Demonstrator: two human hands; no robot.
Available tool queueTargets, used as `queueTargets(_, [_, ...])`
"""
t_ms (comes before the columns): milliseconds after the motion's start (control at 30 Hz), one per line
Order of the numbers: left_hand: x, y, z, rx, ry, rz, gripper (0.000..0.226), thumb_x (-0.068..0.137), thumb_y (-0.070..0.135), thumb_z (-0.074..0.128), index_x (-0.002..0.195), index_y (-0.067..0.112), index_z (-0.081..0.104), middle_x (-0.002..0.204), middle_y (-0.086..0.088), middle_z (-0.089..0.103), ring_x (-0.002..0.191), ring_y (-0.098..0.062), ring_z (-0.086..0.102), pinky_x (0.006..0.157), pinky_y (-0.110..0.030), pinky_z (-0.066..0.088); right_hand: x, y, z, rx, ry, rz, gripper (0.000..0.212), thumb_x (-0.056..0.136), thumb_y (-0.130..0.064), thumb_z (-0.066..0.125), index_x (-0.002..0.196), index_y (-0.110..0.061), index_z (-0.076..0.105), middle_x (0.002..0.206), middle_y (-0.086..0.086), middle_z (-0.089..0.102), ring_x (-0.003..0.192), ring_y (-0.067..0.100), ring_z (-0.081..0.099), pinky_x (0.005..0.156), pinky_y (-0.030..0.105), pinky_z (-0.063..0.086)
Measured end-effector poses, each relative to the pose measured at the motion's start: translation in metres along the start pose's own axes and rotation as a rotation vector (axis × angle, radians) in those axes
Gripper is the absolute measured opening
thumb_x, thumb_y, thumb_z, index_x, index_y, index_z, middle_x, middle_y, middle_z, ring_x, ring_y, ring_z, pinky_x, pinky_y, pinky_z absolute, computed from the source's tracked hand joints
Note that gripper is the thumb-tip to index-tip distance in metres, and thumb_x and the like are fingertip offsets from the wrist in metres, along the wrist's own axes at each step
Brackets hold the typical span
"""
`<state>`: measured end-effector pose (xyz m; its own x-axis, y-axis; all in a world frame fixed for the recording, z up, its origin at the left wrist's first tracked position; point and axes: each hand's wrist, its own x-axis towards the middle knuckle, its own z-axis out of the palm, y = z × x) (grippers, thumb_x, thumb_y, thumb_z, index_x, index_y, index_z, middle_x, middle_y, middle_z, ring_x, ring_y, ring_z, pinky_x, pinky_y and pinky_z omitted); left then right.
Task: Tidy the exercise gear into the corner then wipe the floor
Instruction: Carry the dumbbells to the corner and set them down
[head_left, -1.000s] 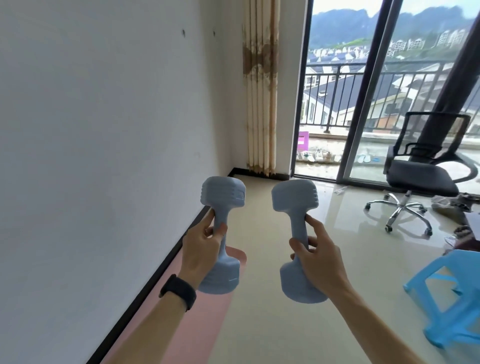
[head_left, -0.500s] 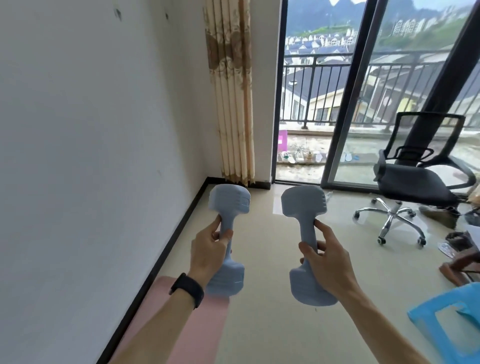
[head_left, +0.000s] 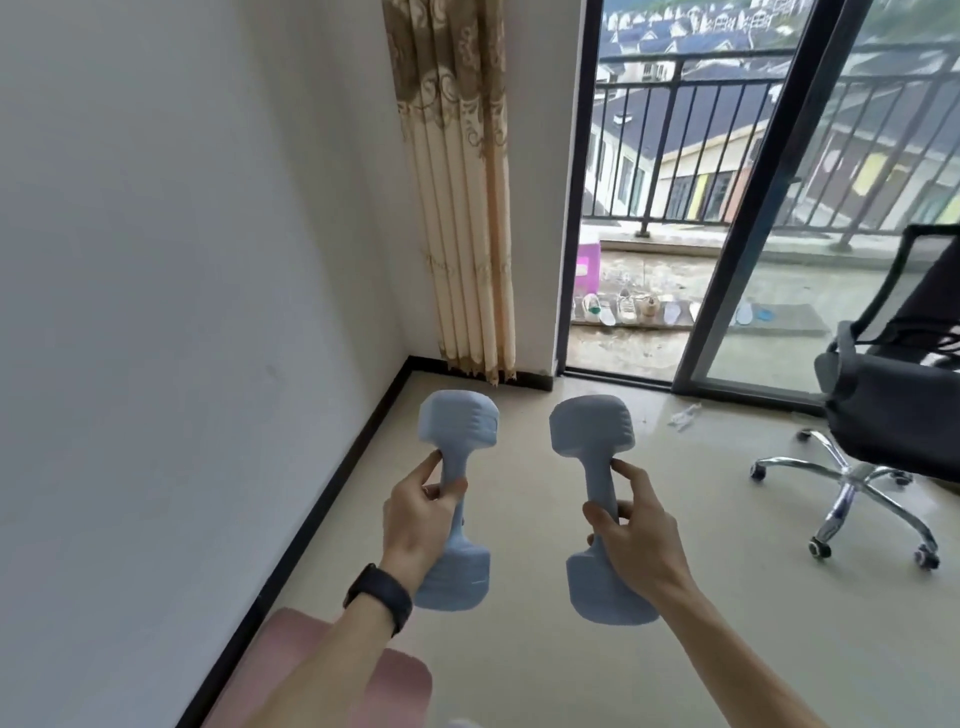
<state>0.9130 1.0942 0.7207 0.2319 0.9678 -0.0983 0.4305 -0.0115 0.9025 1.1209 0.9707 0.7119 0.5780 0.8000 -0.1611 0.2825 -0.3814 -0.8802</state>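
Your left hand (head_left: 415, 519) grips the left dumbbell (head_left: 457, 431) by its handle, and your right hand (head_left: 639, 540) grips the right dumbbell (head_left: 592, 431), fingers (head_left: 428, 467) clenched round both. Both are upright, side by side above the floor (head_left: 519, 649), short of the far-left corner by the curtain (head_left: 462, 208). Pink mat (head_left: 395, 686) near left, office chair (head_left: 883, 405) right.

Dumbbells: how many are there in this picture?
2. The left dumbbell is held by the left hand, nearer the wall; the right dumbbell is held by the right hand. Others may lie out of view.
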Motion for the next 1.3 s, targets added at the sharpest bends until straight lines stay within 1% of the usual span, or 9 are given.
queueTargets(133, [0.072, 0.01, 0.031, 0.02, -0.002, -0.044, 0.027, 0.091, 0.039, 0.061, 0.081, 0.064, 0.058, 0.068, -0.014, 0.065, 0.073, -0.033, 0.064, 0.073, -0.049, 0.054, 0.082, 0.004, -0.001, -0.025, -0.046, 0.041, 0.048, 0.093, -0.022, 0.063, 0.134, -0.036, 0.043, 0.08, -0.005, 0.073, 0.067, 0.011, 0.071, 0.077, 0.04, 0.056])
queueTargets(367, [0.248, 0.005, 0.079, 0.074, -0.041, -0.119, 0.029, 0.094, 0.036, 0.061, 0.123, 0.041, 0.063, 0.075, -0.018, 0.066, 0.067, -0.025, 0.06, 0.07, -0.04, 0.052, 0.258, -0.003, 0.029, -0.055, -0.092, 0.103, 0.047, 0.092, -0.022, 0.062, 0.134, -0.035, 0.043, 0.078, -0.003, 0.074, 0.065, 0.012, 0.07, 0.074, 0.041, 0.057])
queueTargets(567, [0.408, 0.008, 0.112, 0.131, -0.126, -0.165, 0.039, 0.091, 0.034, 0.063, 0.13, 0.035, 0.061, 0.059, 0.0, 0.054, 0.06, -0.017, 0.049, 0.063, -0.038, 0.047, 0.404, -0.021, 0.053, -0.081, -0.087, 0.163, 0.047, 0.092, -0.023, 0.06, 0.134, -0.035, 0.042, 0.077, -0.003, 0.073, 0.067, 0.013, 0.069, 0.076, 0.041, 0.055])
queueTargets(667, [0.471, 0.018, 0.128, 0.156, -0.16, -0.184, 0.036, 0.09, 0.034, 0.064, 0.126, 0.035, 0.064, 0.072, -0.011, 0.065, 0.066, -0.019, 0.054, 0.071, -0.043, 0.052, 0.465, -0.027, 0.059, -0.084, -0.085, 0.219, 0.047, 0.092, -0.023, 0.059, 0.134, -0.034, 0.042, 0.076, -0.002, 0.073, 0.07, 0.016, 0.07, 0.076, 0.039, 0.054])
queueTargets(767, [0.531, 0.017, 0.149, 0.174, -0.185, -0.217, 0.032, 0.091, 0.033, 0.065, 0.122, 0.033, 0.067, 0.079, -0.012, 0.069, 0.071, -0.023, 0.059, 0.067, -0.034, 0.048, 0.524, -0.025, 0.069, -0.077, -0.096, 0.272, 0.048, 0.092, -0.024, 0.059, 0.136, -0.034, 0.041, 0.076, -0.002, 0.073, 0.069, 0.015, 0.069, 0.074, 0.036, 0.053])
queueTargets(933, [0.625, 0.004, 0.2, 0.225, -0.233, -0.286, 0.005, 0.091, 0.037, 0.063, 0.086, 0.035, 0.064, 0.053, 0.005, 0.049, 0.056, -0.014, 0.042, 0.057, -0.029, 0.036, 0.637, -0.003, 0.092, -0.103, -0.15, 0.351, 0.05, 0.092, -0.025, 0.058, 0.138, -0.031, 0.04, 0.076, 0.0, 0.071, 0.071, 0.017, 0.066, 0.065, 0.031, 0.047])
queueTargets(1067, [0.718, -0.021, 0.256, 0.295, -0.239, -0.351, 0.006, 0.091, 0.034, 0.062, 0.086, 0.032, 0.064, 0.046, 0.011, 0.04, 0.052, -0.013, 0.039, 0.051, -0.027, 0.031, 0.748, 0.032, 0.119, -0.12, -0.236, 0.404, 0.051, 0.092, -0.026, 0.057, 0.139, -0.03, 0.039, 0.079, 0.001, 0.07, 0.073, 0.017, 0.066, 0.066, 0.032, 0.048])
queueTargets(1167, [0.775, -0.046, 0.299, 0.308, -0.276, -0.424, 0.01, 0.092, 0.036, 0.06, 0.093, 0.028, 0.066, 0.055, 0.012, 0.046, 0.062, -0.022, 0.044, 0.054, -0.027, 0.035, 0.813, 0.066, 0.14, -0.146, -0.269, 0.477, 0.052, 0.091, -0.027, 0.057, 0.139, -0.031, 0.039, 0.081, 0.001, 0.07, 0.076, 0.02, 0.066, 0.073, 0.036, 0.05])
queueTargets(1300, [0.839, -0.091, 0.346, 0.311, -0.293, -0.516, 0.014, 0.092, 0.033, 0.058, 0.101, 0.027, 0.067, 0.066, 0.008, 0.057, 0.068, -0.019, 0.053, 0.057, -0.026, 0.039, 0.881, 0.111, 0.174, -0.148, -0.302, 0.563, 0.053, 0.091, -0.028, 0.058, 0.14, -0.032, 0.037, 0.081, 0.002, 0.07, 0.078, 0.022, 0.066, 0.076, 0.038, 0.051])
